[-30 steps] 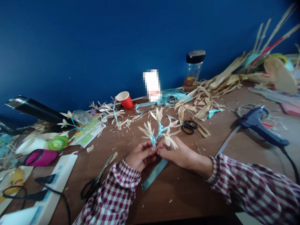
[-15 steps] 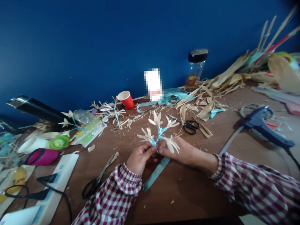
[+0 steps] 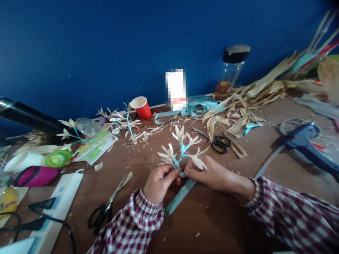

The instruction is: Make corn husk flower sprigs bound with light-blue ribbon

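My left hand (image 3: 160, 181) pinches the lower stem of a handmade flower sprig (image 3: 183, 151). Pale corn-husk blossoms spread from its branches, which are wrapped in light blue. Close beside it, my right hand (image 3: 215, 176) is closed on a teal ribbon (image 3: 180, 199) at the stem's base. A short bit of ribbon shows between the two hands, and a longer strip hangs down below them to the table. The fingertips partly cover the bottom of the stem.
Scissors (image 3: 109, 203) lie left of my left hand, and another black-handled pair (image 3: 221, 144) lies beyond the sprig. A blue glue gun (image 3: 307, 143) rests at right. A power strip (image 3: 65, 192), red paper cup (image 3: 143, 107), glass bottle (image 3: 230, 76) and husks (image 3: 265, 88) stand around.
My right hand has drawn slightly away from my left, so a bit of ribbon now shows between them. The camera view has shifted a little.
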A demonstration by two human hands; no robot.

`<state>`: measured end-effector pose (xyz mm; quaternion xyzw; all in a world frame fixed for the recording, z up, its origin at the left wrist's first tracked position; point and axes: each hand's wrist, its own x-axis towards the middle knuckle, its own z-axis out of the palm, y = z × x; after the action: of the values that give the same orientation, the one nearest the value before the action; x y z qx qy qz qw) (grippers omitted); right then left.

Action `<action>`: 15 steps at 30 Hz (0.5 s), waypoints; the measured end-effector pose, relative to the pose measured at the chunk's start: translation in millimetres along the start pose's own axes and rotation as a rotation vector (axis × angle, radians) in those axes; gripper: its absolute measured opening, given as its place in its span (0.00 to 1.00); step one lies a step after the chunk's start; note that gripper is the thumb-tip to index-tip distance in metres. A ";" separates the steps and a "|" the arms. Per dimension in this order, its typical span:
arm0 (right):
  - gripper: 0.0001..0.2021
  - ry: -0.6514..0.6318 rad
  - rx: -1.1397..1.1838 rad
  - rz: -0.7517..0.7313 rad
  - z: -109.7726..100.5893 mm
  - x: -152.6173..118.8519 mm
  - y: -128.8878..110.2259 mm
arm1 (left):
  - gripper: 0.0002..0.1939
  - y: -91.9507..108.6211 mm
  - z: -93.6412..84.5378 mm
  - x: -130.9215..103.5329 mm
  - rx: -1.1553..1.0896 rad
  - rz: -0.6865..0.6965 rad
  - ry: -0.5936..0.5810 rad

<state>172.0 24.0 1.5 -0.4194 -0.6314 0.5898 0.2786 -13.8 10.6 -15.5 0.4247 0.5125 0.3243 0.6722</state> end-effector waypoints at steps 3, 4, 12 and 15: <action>0.10 -0.043 0.067 -0.023 -0.6 0.2 -2.8 | 0.14 0.6 -2.9 -0.4 -0.034 -0.010 -0.015; 0.11 -0.056 0.093 -0.020 -1.0 0.3 -4.2 | 0.14 1.5 -4.2 -0.4 -0.063 -0.028 -0.025; 0.15 -0.195 0.139 0.027 -17.6 -1.2 -15.5 | 0.16 9.7 -14.2 -0.7 -0.194 -0.128 -0.031; 0.13 -0.108 0.039 0.060 -33.2 -3.2 -13.4 | 0.17 10.2 -14.6 -0.5 -0.176 -0.138 -0.022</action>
<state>199.0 38.9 20.0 -0.3999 -0.6210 0.6320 0.2346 -28.0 18.1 -7.7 0.3313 0.5025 0.3165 0.7332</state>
